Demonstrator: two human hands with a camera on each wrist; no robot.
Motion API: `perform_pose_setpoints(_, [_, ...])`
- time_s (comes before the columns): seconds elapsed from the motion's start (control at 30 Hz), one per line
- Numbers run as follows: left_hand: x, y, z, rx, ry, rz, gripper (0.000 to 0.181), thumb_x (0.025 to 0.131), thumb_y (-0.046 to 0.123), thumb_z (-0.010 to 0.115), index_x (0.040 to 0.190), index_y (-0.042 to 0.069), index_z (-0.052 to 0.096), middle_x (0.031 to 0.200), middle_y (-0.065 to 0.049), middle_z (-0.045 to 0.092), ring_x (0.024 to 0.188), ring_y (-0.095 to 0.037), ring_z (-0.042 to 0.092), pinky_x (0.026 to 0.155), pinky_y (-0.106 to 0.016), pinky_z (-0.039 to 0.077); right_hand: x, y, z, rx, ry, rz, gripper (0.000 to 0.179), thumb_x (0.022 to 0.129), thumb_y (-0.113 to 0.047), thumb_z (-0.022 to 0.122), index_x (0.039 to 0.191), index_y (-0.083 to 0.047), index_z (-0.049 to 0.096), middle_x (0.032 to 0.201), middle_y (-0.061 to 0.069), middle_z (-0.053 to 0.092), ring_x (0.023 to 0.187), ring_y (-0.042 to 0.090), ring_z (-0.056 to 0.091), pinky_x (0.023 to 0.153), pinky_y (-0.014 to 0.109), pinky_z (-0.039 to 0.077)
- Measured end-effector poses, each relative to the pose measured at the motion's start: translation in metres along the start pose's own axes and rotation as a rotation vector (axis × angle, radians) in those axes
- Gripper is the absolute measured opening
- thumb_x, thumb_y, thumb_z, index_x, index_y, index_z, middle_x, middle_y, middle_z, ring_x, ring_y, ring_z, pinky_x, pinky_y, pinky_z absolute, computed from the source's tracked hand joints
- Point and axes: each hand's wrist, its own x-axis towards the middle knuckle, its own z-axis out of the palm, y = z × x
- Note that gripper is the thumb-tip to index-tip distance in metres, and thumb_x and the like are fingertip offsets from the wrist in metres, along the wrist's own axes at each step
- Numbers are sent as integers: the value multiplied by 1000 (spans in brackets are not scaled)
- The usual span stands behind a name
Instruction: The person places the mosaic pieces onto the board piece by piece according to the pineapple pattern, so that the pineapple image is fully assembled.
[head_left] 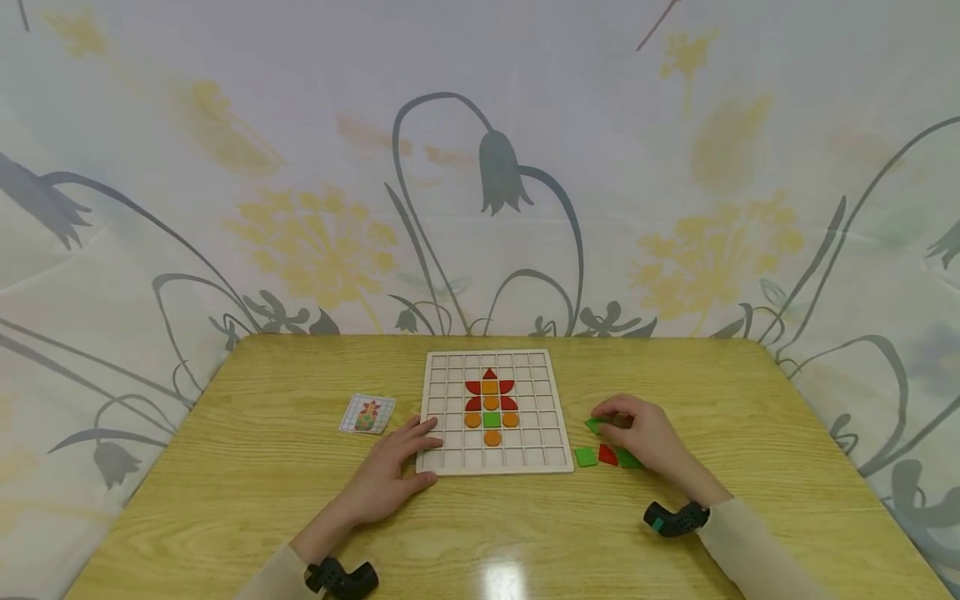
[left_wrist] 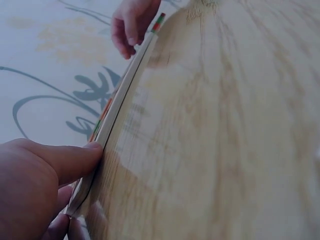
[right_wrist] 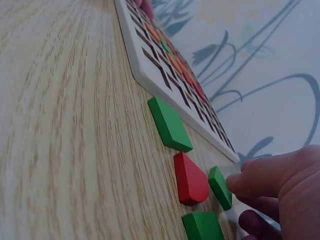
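Note:
A white gridded board (head_left: 533,435) lies on the table with red, orange and green pieces set in its middle columns. My left hand (head_left: 390,473) rests at its near left corner, fingers spread over the left side and thumb (left_wrist: 80,159) against the front edge. Right of the board, my right hand (head_left: 643,429) pinches a small green piece (right_wrist: 220,187) between thumb and fingertip. Just beside that hand lie a green square piece (right_wrist: 170,124), a red piece with one rounded corner (right_wrist: 191,180) and another green piece (right_wrist: 202,226), partly out of frame.
To the board's left lies a small pattern card (head_left: 367,414) showing a coloured figure on a grid. The wooden table (head_left: 300,375) reaches back to a flower-printed cloth (head_left: 315,167). Both wrists carry black devices (head_left: 678,518).

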Motion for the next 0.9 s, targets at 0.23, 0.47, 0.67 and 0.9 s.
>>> perform_pose_setpoints(0.23, [0, 1, 0, -5, 2, -3, 44, 92, 22, 72, 135, 14, 63, 158, -4, 38, 149, -33, 21, 113, -65, 17, -4, 4, -8, -30, -50, -11, 22, 90, -8, 74, 112, -11, 75, 121, 7, 67, 111, 30, 63, 89, 40, 53])
perform_pose_setpoints(0.47, [-1, 2, -1, -5, 4, 6, 44, 92, 22, 72, 135, 13, 63, 157, -5, 38, 148, -34, 22, 112, -66, 17, -1, 4, -5, -68, -54, 5, 25, 89, -4, 73, 113, -11, 75, 119, 7, 68, 110, 31, 62, 89, 44, 52])
perform_pose_setpoints(0.67, [-1, 2, -1, -1, 2, 15, 44, 93, 23, 71, 135, 12, 62, 157, -5, 38, 149, -34, 21, 112, -66, 17, 1, 0, -5, -129, -10, -16, 25, 87, -4, 76, 111, -9, 75, 111, 5, 68, 100, 25, 64, 82, 41, 52])
perform_pose_setpoints(0.9, [-1, 1, -1, -1, -2, 15, 44, 93, 23, 71, 136, 13, 62, 158, -5, 38, 149, -34, 21, 112, -66, 17, 4, -1, -1, -207, 33, -56, 27, 83, -11, 80, 110, -9, 76, 98, -1, 66, 80, 12, 58, 67, 31, 48])
